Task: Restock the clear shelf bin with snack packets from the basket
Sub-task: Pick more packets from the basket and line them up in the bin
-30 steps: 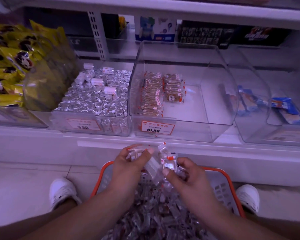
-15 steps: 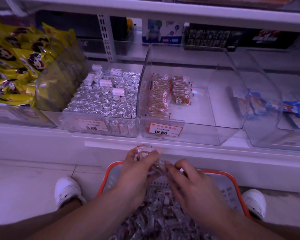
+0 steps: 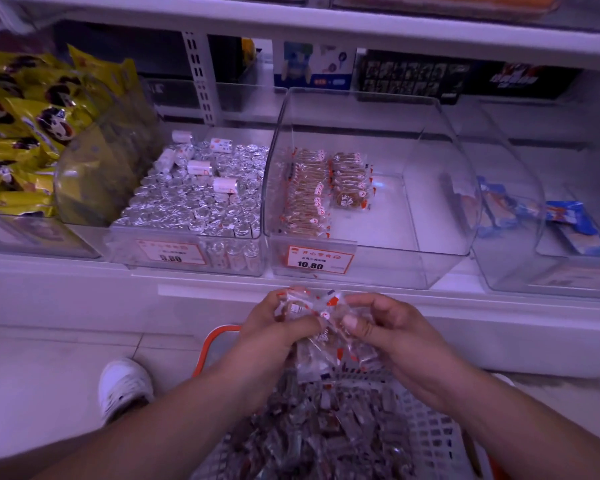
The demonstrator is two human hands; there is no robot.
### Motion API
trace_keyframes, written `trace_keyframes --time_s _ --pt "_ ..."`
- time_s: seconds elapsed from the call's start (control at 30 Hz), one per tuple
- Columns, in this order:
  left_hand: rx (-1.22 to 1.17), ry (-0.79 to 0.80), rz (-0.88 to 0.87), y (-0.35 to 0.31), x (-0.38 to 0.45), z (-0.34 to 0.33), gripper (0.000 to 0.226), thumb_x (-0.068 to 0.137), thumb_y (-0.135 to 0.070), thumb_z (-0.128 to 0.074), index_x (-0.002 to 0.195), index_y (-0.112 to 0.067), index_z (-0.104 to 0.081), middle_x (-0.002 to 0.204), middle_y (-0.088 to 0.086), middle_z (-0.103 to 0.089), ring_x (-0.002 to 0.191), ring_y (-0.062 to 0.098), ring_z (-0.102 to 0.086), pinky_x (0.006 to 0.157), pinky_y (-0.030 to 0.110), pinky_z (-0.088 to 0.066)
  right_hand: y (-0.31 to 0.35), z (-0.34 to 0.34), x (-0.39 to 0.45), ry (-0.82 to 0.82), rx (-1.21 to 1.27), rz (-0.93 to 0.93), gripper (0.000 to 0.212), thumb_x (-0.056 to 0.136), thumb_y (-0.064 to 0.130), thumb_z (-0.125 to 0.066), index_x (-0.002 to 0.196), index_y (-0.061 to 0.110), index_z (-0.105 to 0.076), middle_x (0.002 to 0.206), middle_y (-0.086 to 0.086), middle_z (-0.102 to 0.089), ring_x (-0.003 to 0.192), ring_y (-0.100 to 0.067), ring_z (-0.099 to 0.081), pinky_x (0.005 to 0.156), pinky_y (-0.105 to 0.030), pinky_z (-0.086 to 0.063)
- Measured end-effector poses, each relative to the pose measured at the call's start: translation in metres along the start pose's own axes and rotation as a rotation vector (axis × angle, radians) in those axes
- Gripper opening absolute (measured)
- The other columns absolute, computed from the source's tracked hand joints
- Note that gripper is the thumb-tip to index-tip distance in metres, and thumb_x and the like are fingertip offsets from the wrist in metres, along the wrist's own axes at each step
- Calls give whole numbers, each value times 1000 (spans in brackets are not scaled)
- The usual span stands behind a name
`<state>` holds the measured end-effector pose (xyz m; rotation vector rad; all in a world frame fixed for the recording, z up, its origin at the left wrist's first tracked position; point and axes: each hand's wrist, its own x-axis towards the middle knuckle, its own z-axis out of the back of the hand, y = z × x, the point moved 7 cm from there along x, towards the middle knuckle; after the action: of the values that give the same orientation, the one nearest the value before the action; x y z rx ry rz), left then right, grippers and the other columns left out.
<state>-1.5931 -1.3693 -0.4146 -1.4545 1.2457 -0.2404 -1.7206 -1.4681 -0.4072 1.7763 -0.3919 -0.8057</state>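
Observation:
A clear shelf bin with a 10.80 price label holds two short rows of snack packets along its left side. Below it, an orange-rimmed basket is full of clear-wrapped snack packets. My left hand and my right hand are together just above the basket, both gripping a bunch of snack packets between them, under the bin's front edge.
Left of the bin stands a bin of silver-wrapped rolls, and further left yellow bags. At the right is a bin with blue packets. A white shoe rests on the tiled floor beside the basket.
Both hands dipped toward the basket and came back up with a bunch of packets. The view has shifted slightly, with the shelf now a little lower and to the right.

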Motion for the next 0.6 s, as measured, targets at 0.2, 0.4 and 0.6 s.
trace_keyframes --time_s 0.2,0.4,0.6 --pt "-154 -54 15 8 -6 -1 47 80 -20 -78 119 -2 -58 112 27 -69 94 44 -71 70 49 -60 -12 -16 -11 -32 -138 -44 40 67 36 -78 100 15 -70 78 -3 -74 57 -15 -66 49 -25 -50" --pt "-180 -125 34 24 -7 -1 46 77 -4 -78 118 -14 -58 108 30 -68 83 42 -68 76 55 -53 -19 -29 -13 -38 -263 12 31 79 38 -77 103 19 -70 83 0 -76 73 -11 -69 67 -24 -53" --pt "-142 -218 -11 11 4 17 33 81 5 -72 107 -12 -60 81 17 -66 67 29 -67 62 44 -55 -8 2 -1 -111 -414 62 79 85 11 -52 151 39 -19 101 1 -72 89 -24 -71 83 -37 -53"
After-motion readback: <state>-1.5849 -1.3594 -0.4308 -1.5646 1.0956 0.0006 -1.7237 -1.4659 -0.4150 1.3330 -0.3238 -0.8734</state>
